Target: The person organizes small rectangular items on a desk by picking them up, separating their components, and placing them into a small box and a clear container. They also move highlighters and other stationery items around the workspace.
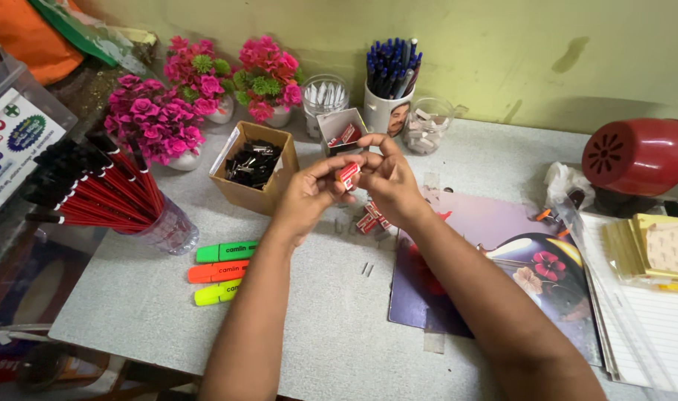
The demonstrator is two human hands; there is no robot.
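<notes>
- Left hand (309, 191) and right hand (387, 182): raised together above the counter (131, 297), jointly pinching a small red-and-white box (349, 175).
- Similar small boxes (370, 220) lie beneath.
- Three highlighters (220, 272) lie to the left.

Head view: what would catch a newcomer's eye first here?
Both hands, left hand and right hand, meet mid-frame around a small red box. Pink flower pots crowd the back left, above three highlighters lying on the grey table.
</notes>
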